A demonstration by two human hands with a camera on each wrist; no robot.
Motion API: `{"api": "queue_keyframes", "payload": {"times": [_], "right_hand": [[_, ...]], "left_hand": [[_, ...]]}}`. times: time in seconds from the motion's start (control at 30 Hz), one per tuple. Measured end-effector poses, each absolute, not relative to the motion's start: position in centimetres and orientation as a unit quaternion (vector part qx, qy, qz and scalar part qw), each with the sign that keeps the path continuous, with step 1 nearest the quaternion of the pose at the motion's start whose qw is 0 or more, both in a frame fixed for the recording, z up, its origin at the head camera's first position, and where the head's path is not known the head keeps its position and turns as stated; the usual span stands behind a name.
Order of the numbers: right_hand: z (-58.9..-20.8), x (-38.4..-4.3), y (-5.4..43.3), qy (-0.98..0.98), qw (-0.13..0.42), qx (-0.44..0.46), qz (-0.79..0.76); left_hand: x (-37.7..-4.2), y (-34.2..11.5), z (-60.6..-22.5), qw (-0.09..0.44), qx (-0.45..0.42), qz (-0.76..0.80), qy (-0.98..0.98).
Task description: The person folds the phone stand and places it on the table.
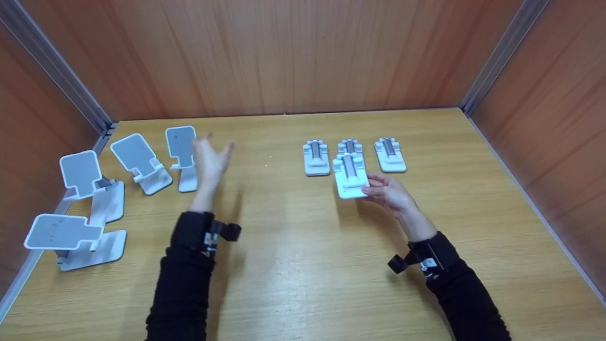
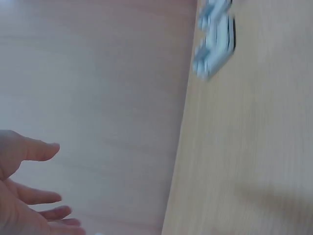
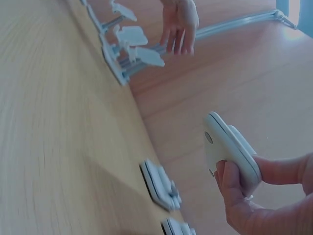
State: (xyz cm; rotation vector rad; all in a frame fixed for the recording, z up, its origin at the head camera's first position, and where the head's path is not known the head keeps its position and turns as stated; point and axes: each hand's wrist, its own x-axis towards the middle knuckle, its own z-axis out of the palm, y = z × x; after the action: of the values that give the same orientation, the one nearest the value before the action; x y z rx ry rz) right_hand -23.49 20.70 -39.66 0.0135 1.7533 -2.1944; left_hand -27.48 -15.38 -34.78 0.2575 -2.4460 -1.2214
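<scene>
My right hand (image 1: 390,194) pinches a folded white phone stand (image 1: 350,182) by its lower right edge, thumb on one face and fingers on the other. In the right wrist view this stand (image 3: 227,152) is raised off the table, its underside with round pads showing. The left hand (image 1: 209,161) is in the air with fingers spread and nothing in them. It overlaps the edge of an unfolded phone stand (image 1: 180,144) in the head view. Behind and beside the held stand lie three more folded stands, one left (image 1: 316,166), one partly hidden (image 1: 349,146), one right (image 1: 392,161).
Along the left side stand more unfolded phone stands: one at the back (image 1: 134,154), one nearer the side wall (image 1: 81,175) and one in front (image 1: 61,232). Wood panels (image 1: 293,57) enclose the wooden table (image 1: 293,265) at the back and both sides.
</scene>
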Motion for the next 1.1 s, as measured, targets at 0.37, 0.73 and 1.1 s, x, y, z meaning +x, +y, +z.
{"api": "queue_keyframes", "payload": {"times": [0.37,0.73,1.1], "right_hand": [[-38.7,-25.6,27.5,0.627,0.128,0.024,-0.768],[-37.5,-27.5,33.2,0.673,0.088,0.114,-0.726],[-39.3,-28.6,36.1,0.684,0.096,0.214,-0.691]], "left_hand": [[-29.8,-22.9,-34.5,0.169,0.203,-0.382,-0.885],[-30.1,-25.0,-36.5,0.056,0.247,-0.464,-0.849],[-30.6,-25.7,-38.7,0.084,0.202,-0.473,-0.853]]}}
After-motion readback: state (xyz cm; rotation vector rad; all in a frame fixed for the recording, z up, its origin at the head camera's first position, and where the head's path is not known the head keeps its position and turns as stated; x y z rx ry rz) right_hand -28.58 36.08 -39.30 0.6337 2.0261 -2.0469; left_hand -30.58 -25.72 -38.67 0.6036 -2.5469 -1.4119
